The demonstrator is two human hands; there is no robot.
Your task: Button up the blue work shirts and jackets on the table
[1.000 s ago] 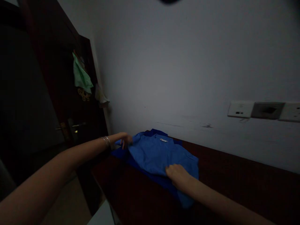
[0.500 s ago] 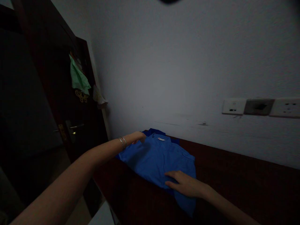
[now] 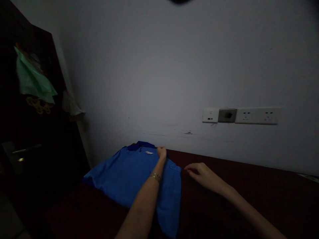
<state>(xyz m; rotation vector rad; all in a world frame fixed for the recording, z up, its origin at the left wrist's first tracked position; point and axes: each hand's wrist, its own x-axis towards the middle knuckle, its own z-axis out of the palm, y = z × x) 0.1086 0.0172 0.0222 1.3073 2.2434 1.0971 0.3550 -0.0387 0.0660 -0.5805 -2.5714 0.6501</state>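
A light-blue cloth shirt with a small white neck label [image 3: 122, 177] lies spread on the dark reddish-brown tabletop [image 3: 239, 196], over a dark-blue cloth garment [image 3: 145, 144] that shows beyond its neckline. The left hand [image 3: 161, 152] is at the shirt beside the label, fingers curled; whether they pinch cloth I cannot tell. The right hand [image 3: 203, 175] is just beside the shirt's edge, its fingers loosely bent and parted from the thumb

Dim throughout. Wall [image 3: 154, 73] palest mid-height, greying outward; bench [image 3: 224, 205] near-black. Door [image 3: 57, 142] at left sunk in shadow, small yellow glint below handle [image 3: 27, 149]. Dark blurred patch [image 3: 179, 1], top edge.
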